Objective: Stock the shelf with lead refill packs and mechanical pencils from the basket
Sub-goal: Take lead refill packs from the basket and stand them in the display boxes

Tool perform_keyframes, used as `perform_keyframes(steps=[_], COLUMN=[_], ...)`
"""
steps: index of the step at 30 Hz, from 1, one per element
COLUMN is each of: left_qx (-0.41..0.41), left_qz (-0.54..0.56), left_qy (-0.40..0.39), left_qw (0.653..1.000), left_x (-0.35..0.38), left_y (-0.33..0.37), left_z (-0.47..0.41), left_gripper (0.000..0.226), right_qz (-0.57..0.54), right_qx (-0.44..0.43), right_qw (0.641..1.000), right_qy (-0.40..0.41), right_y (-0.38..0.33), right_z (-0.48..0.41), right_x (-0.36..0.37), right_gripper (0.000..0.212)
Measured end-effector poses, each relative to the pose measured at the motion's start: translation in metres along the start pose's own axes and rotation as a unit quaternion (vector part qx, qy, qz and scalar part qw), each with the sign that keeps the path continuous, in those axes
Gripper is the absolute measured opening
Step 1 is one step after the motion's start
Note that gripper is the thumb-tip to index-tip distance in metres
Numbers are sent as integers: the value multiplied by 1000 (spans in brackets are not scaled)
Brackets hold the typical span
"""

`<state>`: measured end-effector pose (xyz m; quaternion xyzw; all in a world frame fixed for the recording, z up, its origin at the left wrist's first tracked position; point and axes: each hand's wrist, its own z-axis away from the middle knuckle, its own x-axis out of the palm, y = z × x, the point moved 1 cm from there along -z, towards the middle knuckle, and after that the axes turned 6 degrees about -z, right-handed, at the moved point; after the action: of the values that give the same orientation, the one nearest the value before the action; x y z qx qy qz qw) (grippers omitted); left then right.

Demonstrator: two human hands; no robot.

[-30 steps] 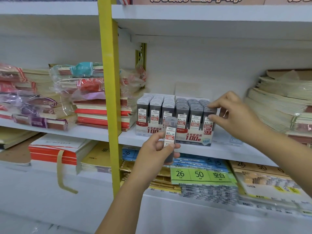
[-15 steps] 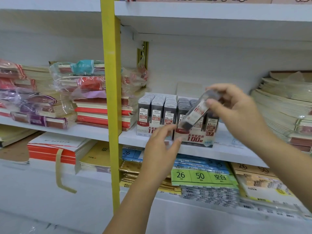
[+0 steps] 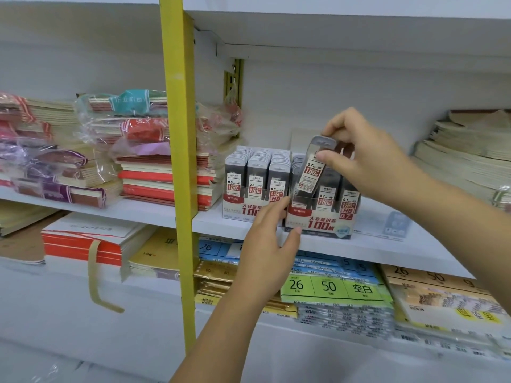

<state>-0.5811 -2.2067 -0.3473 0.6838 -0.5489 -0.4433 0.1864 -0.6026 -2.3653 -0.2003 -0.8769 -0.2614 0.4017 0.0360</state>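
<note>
Lead refill pack (image 3: pixel 312 170) pinched by right hand (image 3: pixel 367 158), tilted over display box (image 3: pixel 318 222)

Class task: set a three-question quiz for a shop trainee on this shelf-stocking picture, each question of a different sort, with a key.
1. True or false: the right hand pinches a lead refill pack near its top, tilted above the 0.7 display box.
2. The left hand touches: A the 0.7 display box; B the yellow post; C the notebook stacks.
3. Fill in: the neighbouring display box, to the left, holds packs marked ___ .
Key: 1 true; 2 A; 3 0.5.
</note>
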Motion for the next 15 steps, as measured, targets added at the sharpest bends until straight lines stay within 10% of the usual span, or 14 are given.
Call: perform_keyframes(steps=[9, 15], left_qx=[-4, 2], left_qz=[8, 4], left_qy=[-26, 33], left_qw=[1000, 999], left_x=[-3, -3], left_y=[-2, -13], left_z=[1, 28], left_gripper=[54, 38], right_qz=[98, 12], right_qx=[-30, -52], right_qw=[995, 990], right_qy=[-16, 129], right_y=[10, 8], right_z=[17, 85], right_x=[27, 39], right_gripper=[29, 23])
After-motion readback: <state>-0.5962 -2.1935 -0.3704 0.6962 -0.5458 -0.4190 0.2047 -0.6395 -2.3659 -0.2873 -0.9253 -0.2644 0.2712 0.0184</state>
